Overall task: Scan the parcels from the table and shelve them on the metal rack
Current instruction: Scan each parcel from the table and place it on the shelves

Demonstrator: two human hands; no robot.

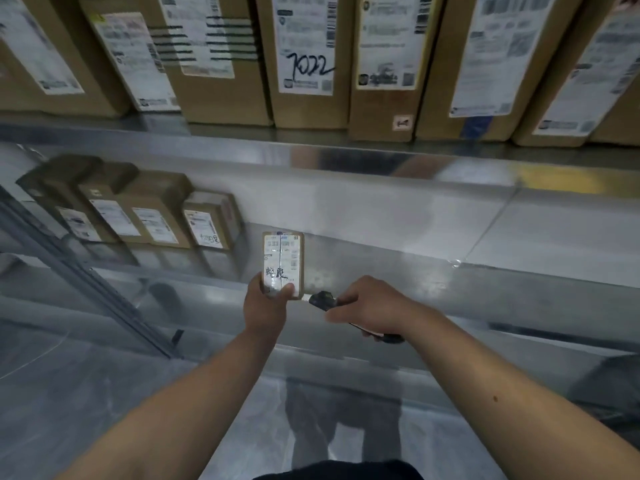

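Now, head view: left hand [265,306] is pinching a small parcel [284,261] at its lower end, label up, in front of the metal rack [346,157]. Right hand [372,304] is gripping a black scanner [323,300], fingers curled round it, nose just beside the parcel. Labelled boxes [308,60] are standing along the shelf above.

7 parcels [306,60] on the upper shelf, 4 parcels [152,216] below, 1 held parcel [283,261], 1 scanner [323,300].
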